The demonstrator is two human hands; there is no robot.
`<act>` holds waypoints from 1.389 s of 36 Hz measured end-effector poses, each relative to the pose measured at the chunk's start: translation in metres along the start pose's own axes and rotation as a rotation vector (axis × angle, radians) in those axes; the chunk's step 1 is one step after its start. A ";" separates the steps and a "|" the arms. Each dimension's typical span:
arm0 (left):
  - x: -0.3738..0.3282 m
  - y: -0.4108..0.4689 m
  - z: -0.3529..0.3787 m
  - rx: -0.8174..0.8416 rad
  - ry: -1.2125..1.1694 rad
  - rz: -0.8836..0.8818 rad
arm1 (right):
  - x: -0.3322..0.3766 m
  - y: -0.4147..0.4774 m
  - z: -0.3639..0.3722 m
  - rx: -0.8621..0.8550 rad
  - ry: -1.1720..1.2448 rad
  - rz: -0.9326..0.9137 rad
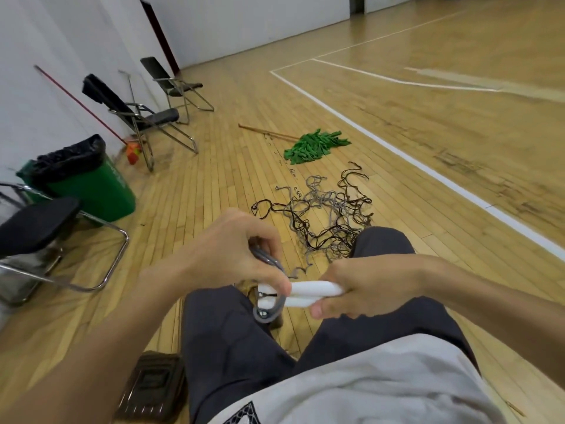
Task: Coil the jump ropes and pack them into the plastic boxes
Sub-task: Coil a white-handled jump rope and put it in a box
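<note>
Both hands were occupied: two white handles (315, 291) were gripped side by side by the right hand (367, 289), the grey rope (265, 319) at their ends pinched by the left hand (227, 247). A tangle of ropes (321, 215) was seen on the floor (412, 215) ahead, a dark box (153, 388) beside the left thigh (220, 347). Coiling was judged in progress; slack needed winding snugly next.

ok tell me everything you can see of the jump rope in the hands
The jump rope has two white handles, side by side and roughly level, held above the trousers. The right hand grips their right ends. The left hand pinches near their left tips and holds the grey cord. The cord, smooth like plastic, loops out below the tips and runs up into the left hand. Its rest is hidden.
</note>
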State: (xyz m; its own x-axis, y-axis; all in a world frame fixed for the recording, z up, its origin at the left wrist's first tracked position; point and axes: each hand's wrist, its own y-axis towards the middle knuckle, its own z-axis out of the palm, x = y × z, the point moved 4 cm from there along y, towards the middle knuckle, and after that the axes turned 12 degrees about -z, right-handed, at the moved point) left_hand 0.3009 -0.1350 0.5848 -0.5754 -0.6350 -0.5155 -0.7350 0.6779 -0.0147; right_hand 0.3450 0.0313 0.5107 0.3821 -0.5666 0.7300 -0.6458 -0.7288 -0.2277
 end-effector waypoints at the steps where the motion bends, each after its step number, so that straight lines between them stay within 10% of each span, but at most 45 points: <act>1: 0.000 0.002 -0.001 0.016 -0.079 -0.029 | 0.000 -0.001 -0.001 -0.004 0.031 -0.028; 11: 0.008 0.010 0.008 0.180 -0.683 -0.133 | 0.015 0.001 -0.009 -0.187 0.105 -0.335; 25: 0.003 0.021 0.008 -0.074 -0.927 -0.227 | 0.011 0.005 -0.028 -0.608 0.280 -0.470; 39: 0.018 0.015 0.017 -0.141 -0.301 -0.292 | -0.022 0.016 -0.035 -0.831 0.438 -0.274; 50: 0.004 0.005 0.014 -0.353 0.637 0.130 | -0.031 0.024 -0.017 -0.733 0.239 -0.084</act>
State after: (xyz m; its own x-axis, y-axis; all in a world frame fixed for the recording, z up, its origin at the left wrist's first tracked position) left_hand 0.3001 -0.1293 0.5711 -0.6833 -0.7226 0.1047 -0.6566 0.6708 0.3448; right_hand 0.3064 0.0382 0.4935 0.3496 -0.3619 0.8642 -0.9253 -0.2780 0.2579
